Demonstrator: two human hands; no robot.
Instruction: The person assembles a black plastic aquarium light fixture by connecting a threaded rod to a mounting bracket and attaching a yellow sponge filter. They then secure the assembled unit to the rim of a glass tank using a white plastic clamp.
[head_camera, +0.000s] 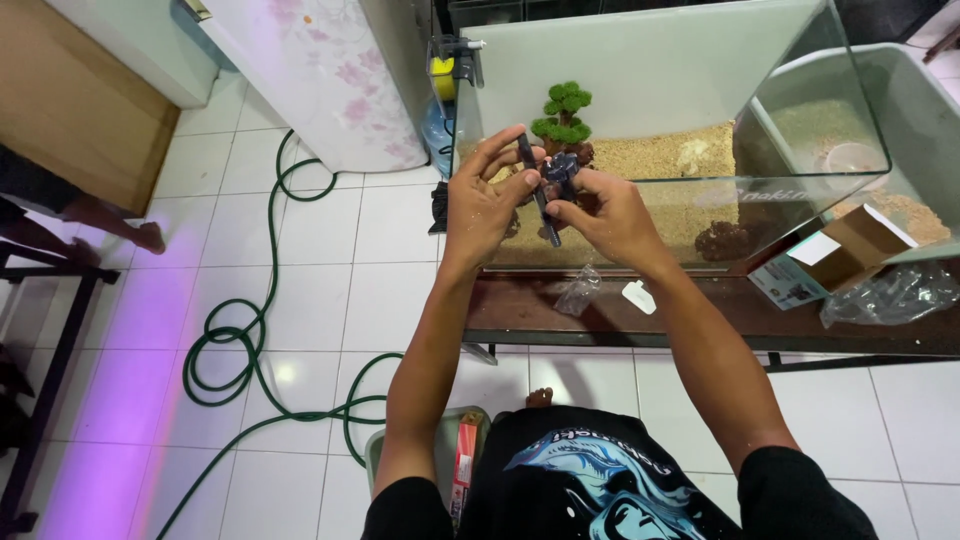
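Observation:
Both my hands are raised in front of a glass aquarium with a sand bed. My left hand pinches a thin dark tube that runs down between the hands. My right hand grips a small dark fitting joined to that tube. Behind the hands a small green bonsai-like ornament stands in the sand. A dark rock lies in the tank to the right.
The tank rests on a dark table with clear plastic bags, a white tag and a small cardboard box. A green hose coils on the white tiled floor. A white cabinet stands at the back left, with a person's foot farther left.

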